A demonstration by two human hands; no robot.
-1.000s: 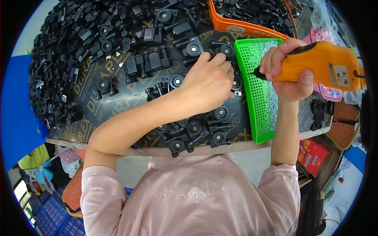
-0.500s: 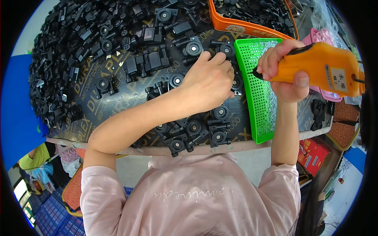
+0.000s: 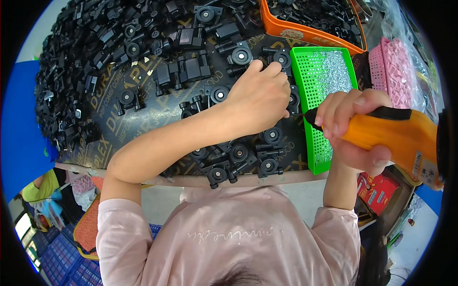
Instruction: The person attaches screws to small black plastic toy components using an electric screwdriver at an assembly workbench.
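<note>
My right hand [image 3: 355,128] is wrapped round an orange electric screwdriver [image 3: 396,140] with a black nose. The nose points left, over the green tray [image 3: 312,159], and its thin bit ends close to my left hand's thumb. My left hand [image 3: 261,97] is closed, knuckles up, over the black parts on the table; what its fingertips hold is hidden beneath it. Just right of those fingers, a black plastic part with a round disc [image 3: 294,100] shows beside the tray. Many small silvery screws [image 3: 336,71] lie in the perforated tray.
A large heap of black parts [image 3: 71,81] covers the table's left and back. Several disc-bearing assemblies [image 3: 239,153] lie near the front edge. An orange container of black pieces [image 3: 310,40] stands behind the tray; a pink basket [image 3: 378,66] with pink pieces is at right.
My right hand has brought the screwdriver down and nearer, its bit now beside my left thumb. The left hand keeps its place among the parts; the whole view has shifted slightly.
</note>
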